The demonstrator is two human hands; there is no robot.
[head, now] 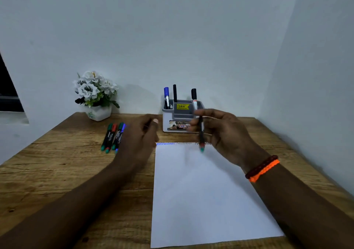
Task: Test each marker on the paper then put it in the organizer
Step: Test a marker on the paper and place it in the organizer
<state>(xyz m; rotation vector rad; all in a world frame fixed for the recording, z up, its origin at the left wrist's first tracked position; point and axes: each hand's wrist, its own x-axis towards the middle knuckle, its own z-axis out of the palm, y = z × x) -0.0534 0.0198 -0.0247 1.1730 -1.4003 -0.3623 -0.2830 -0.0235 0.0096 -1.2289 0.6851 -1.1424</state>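
R hand (224, 132) pinching marker (201, 133), over paper (208, 195)

green-ended marker (201, 133) upright over paper (206, 191) top edge; four markers (113, 137) lying left; organizer (182, 116) behind.

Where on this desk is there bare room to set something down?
Bare wood lies right of the paper, out to the desk edge, and on the near left below the loose markers. It is crowded between the flower pot and the organizer, where both hands hover.
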